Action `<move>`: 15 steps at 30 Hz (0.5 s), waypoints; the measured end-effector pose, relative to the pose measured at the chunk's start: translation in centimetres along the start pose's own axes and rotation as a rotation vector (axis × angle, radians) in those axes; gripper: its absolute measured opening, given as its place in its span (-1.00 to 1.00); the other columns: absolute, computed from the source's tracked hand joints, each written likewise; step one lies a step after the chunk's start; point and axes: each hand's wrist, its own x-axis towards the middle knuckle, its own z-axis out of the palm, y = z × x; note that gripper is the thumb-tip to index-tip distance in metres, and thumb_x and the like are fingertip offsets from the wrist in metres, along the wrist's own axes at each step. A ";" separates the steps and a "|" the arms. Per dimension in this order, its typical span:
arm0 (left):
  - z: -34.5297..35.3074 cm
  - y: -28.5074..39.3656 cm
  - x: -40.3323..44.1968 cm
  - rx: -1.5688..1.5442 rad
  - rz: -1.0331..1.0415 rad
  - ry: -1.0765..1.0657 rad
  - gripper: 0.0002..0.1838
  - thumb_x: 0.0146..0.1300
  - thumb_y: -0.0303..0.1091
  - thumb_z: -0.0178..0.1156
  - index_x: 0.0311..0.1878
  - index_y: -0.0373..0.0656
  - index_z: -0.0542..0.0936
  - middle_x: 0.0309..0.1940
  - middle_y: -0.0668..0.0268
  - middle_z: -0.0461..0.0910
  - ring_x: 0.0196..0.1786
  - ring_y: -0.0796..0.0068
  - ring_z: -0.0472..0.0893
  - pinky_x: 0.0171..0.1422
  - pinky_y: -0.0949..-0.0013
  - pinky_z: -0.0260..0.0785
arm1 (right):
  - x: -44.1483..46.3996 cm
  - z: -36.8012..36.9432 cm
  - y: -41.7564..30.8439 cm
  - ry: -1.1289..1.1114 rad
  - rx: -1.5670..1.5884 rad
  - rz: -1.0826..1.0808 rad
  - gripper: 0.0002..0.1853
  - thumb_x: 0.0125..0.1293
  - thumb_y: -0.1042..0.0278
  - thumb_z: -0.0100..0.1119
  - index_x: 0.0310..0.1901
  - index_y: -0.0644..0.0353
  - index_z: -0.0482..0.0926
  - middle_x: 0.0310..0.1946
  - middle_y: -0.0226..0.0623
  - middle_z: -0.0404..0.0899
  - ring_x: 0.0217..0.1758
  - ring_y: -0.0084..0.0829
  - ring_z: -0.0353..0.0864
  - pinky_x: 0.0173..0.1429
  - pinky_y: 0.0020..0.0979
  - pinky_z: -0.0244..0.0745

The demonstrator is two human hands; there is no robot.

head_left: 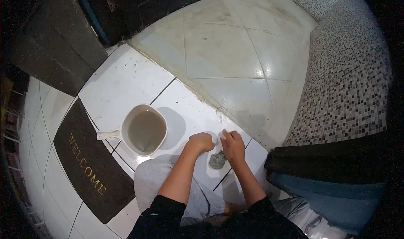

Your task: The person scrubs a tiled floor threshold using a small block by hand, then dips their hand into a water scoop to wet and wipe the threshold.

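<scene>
1. Reaching forward over the white tiles (189,108), your two bare forearms come out of black sleeves (166,209) and bring the hands close together, with a narrow gap between them.
2. Your left hand (202,142) is curled into a fist, its fingers folded in; you cannot tell from here whether anything sits inside.
3. Your right hand (234,146) has its fingers bent and pointing forward; whether the tips pinch something small cannot be told.
4. A crumpled grey-green bundle (217,160) lies on the tiles between your wrists, nearer the right one; whether it touches that hand is unclear.
5. To the left of your left hand, a white dipper (124,131) stands upright, holding cloudy water (147,129), its handle pointing left toward the dark WELCOME mat (99,155).
6. Your grey-clad knee (153,178) is just beside the dipper; a mosaic wall (345,87) rises at far right.
</scene>
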 end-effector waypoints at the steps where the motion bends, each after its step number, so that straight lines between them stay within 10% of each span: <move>1: 0.2 0.0 0.1 0.000 0.002 -0.009 -0.59 0.15 -0.08 0.03 -0.13 -0.20 0.62 -0.08 0.11 0.57 0.00 0.16 0.55 0.06 0.18 0.39 | 0.3 0.1 0.2 0.018 0.001 -0.025 -0.67 0.12 0.38 0.14 -0.05 0.24 0.53 -0.29 -0.10 0.46 -0.17 -0.11 0.45 -0.08 -0.22 0.40; 15: 0.1 -0.5 -0.1 -0.087 0.014 0.038 -0.53 0.18 0.03 0.00 -0.17 -0.20 0.62 -0.09 0.11 0.58 0.00 0.15 0.55 0.06 0.17 0.38 | 1.8 0.0 -1.2 0.027 0.003 0.072 -0.64 0.03 0.42 0.23 -0.06 0.16 0.55 -0.26 -0.11 0.50 -0.14 -0.08 0.47 -0.07 -0.20 0.42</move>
